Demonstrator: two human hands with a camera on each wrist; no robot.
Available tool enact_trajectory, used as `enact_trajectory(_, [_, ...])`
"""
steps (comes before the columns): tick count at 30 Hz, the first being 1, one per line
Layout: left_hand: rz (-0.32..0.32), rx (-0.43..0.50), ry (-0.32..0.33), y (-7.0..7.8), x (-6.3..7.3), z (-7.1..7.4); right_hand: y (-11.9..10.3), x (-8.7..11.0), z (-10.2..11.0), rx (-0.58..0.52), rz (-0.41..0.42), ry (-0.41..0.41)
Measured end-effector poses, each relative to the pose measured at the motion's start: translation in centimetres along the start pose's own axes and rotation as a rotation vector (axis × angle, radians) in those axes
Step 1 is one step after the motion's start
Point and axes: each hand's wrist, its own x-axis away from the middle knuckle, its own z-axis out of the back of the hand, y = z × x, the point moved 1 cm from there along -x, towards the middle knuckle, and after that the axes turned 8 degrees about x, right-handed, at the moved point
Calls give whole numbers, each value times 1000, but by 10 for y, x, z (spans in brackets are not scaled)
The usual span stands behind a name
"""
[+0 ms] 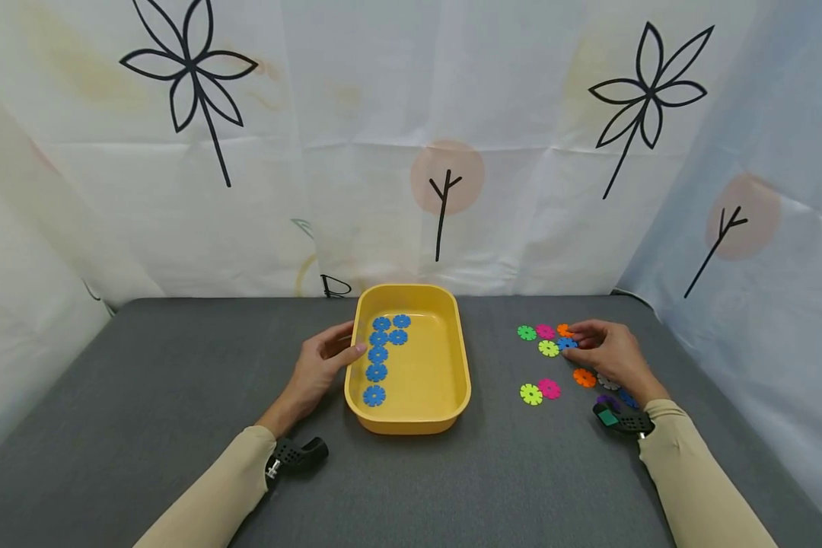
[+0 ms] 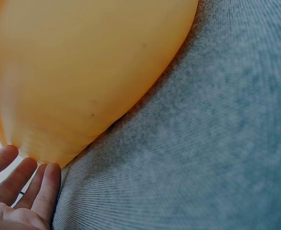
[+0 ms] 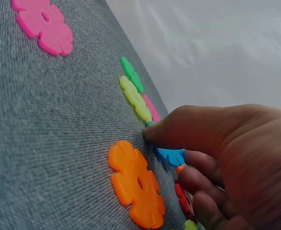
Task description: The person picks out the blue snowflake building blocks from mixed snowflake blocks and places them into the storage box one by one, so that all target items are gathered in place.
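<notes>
Disc [image 1: 567,344], blue, notched, in right hand's [image 1: 615,355] pinch, yellow tray [image 1: 431,369] in left hand's [image 1: 318,365] grip.

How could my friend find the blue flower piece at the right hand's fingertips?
Start at the yellow tray, then look right across the gray table to the right hand. The blue flower piece is between its thumb and fingers. Unlike the lime piece and orange piece beside it, this one is blue.

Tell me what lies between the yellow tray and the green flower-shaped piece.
Nothing but bare grey tabletop lies between the yellow tray and the green flower-shaped piece; the head view shows this.
</notes>
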Motion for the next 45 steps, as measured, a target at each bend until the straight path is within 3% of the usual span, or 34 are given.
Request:
enact_trajectory(14, [-12, 7, -13, 0, 0, 0, 1, 3, 2, -8, -19, -33])
enact_trajectory(30, [-12, -4, -14, 1, 1, -1, 0, 2, 5, 37, 3, -125])
enact_trajectory(45, [-13, 14, -11, 2, 1, 0, 0, 3, 7, 93, 99, -65])
